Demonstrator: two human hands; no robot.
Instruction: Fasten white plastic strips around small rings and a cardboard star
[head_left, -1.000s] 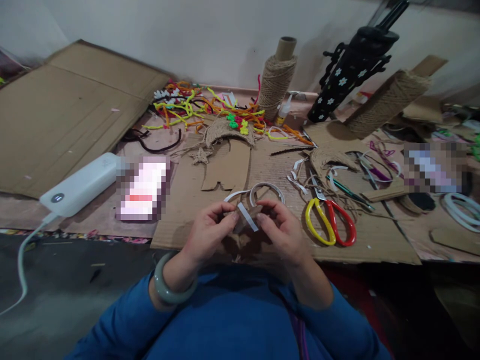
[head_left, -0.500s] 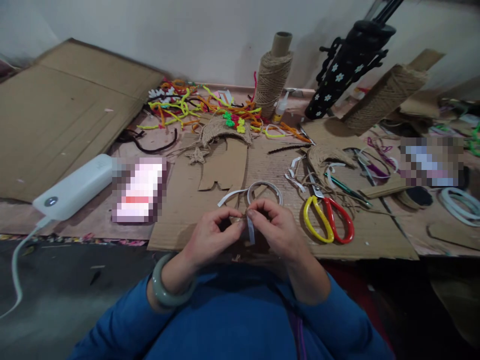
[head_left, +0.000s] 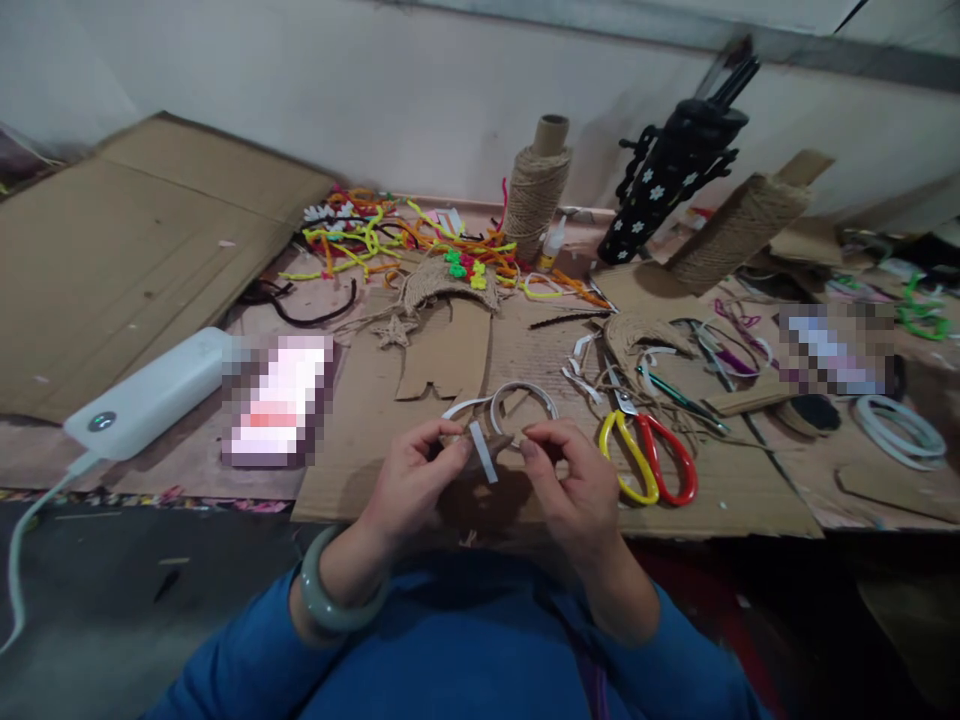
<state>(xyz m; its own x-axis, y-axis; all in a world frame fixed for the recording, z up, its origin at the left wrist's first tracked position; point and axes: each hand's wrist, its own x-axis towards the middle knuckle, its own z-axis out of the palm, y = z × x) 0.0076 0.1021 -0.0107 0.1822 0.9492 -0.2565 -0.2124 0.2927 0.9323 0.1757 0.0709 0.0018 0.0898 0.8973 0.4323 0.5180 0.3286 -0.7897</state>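
Note:
My left hand (head_left: 421, 478) is closed in a pinch on a small brown piece, beside a short white strip (head_left: 484, 452) that hangs just right of its fingertips. Thumb and index finger of my right hand (head_left: 571, 482) are pressed together; what they hold, if anything, is too small to name. A coil of white tape (head_left: 557, 408) lies on the cardboard sheet (head_left: 360, 470) just beyond both hands. Scissors with yellow and red handles (head_left: 676, 465) rest right of my right hand. Farther back sit a twine-wrapped crescent (head_left: 435, 285) with small flowers and a twine star (head_left: 394, 330).
A white power bank (head_left: 154, 390) and a blurred-out phone (head_left: 279, 400) lie at the left. Twine rolls (head_left: 534, 200) and a black flowered holder (head_left: 652, 190) stand along the back. Pipe cleaners (head_left: 367, 240) are heaped behind. Another twine crescent (head_left: 637, 335) lies beyond the scissors.
My hands have moved apart from fingertips nearly touching. The short white strip has shifted left and tilted, now near my left fingertips. The camera view has tilted up slightly.

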